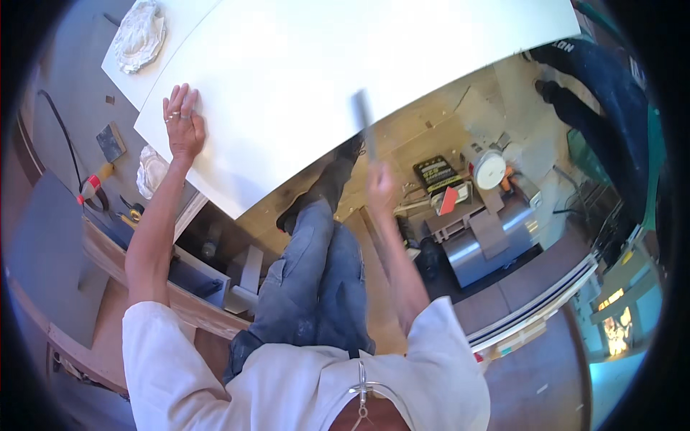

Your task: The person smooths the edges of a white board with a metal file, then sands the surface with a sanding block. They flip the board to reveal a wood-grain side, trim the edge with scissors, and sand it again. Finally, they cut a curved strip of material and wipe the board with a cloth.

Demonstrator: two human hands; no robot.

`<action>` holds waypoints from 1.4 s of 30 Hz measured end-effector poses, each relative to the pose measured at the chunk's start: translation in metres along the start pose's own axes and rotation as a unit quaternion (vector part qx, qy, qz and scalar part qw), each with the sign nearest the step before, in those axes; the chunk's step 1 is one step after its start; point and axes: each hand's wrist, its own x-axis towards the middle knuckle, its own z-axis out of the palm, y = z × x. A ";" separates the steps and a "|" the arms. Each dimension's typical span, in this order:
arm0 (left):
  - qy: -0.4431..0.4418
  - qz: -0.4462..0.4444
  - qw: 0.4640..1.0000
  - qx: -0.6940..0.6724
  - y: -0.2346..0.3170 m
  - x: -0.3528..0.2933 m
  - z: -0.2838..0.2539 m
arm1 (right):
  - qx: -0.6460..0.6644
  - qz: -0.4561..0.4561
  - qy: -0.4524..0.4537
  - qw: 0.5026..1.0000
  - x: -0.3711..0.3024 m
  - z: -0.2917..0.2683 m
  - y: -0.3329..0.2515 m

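A large white panel [302,93] spreads before me. My left hand [185,126] lies flat on it near the left edge, fingers stretched out, a ring showing. Over by the panel's right-hand edge, my right hand [382,188] is closed around the pale handle of a long hand tool [361,111] with a dark grey end. Motion smears both hand and tool, so I cannot make out its exact kind. The tool's end overlaps the panel in view; whether it touches is not clear.
Crumpled white material [140,37] rests at the panel's far left corner. To the right are a white bucket [489,169], a dark package [437,174] and a grey metallic box [492,248]. Another person's legs [604,115] stand at far right. A red-and-yellow-handled tool [93,185] lies left.
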 end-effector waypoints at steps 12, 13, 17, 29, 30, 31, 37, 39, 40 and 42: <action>-0.017 0.026 0.999 -0.012 -0.001 0.005 -0.003 | -0.017 0.025 -0.015 0.999 0.061 -0.042 -0.001; -0.023 0.028 0.999 -0.003 0.000 0.004 -0.003 | -0.025 0.026 -0.053 0.998 0.043 -0.041 0.007; -0.028 0.044 0.999 0.016 -0.003 0.005 -0.001 | -0.020 0.033 -0.017 0.999 0.130 -0.075 0.018; 0.009 -0.102 0.994 0.039 0.025 0.012 0.012 | -0.029 0.027 -0.053 0.998 0.171 -0.126 0.008; 0.031 -0.120 0.992 0.025 0.040 0.030 0.022 | 0.001 0.020 -0.020 1.000 0.211 -0.135 0.008; 0.052 -0.139 0.989 0.009 0.062 0.053 0.032 | 0.028 0.014 0.014 0.999 0.248 -0.148 0.010; 0.052 -0.060 0.982 -0.172 0.245 0.240 0.106 | 0.016 0.033 0.025 0.999 0.224 -0.166 0.004; 0.065 -0.049 0.983 -0.163 0.303 0.310 0.131 | -0.003 0.032 -0.009 0.999 0.201 -0.163 0.015; 0.073 -0.048 0.985 -0.146 0.324 0.340 0.142 | 0.008 0.047 -0.005 0.999 0.204 -0.163 0.016; 0.052 -0.061 0.996 -0.030 0.347 0.382 0.158 | 0.010 0.074 0.020 0.997 0.233 -0.172 0.017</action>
